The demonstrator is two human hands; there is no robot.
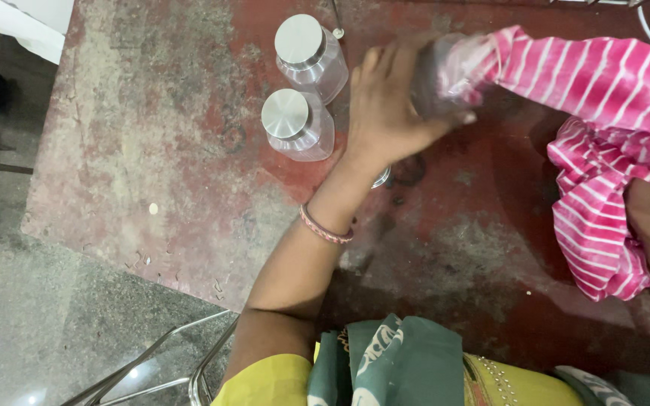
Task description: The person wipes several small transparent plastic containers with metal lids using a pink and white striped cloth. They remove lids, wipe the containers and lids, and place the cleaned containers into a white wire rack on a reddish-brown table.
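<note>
Here the left hand [385, 105] is wrapping its fingers [445, 120] around a blurred clear jar [445, 71], the pink striped cloth [603, 128] lying just right of them.

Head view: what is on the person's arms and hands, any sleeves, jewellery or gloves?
The left hand is bare, no glove and no ring that shows. A thin braided wrist band, pinkish red, circles the left wrist. The forearm is uncovered up to a short yellow sleeve. The right hand is hidden behind the pink and white striped cloth; only bare arm shows there.
</note>
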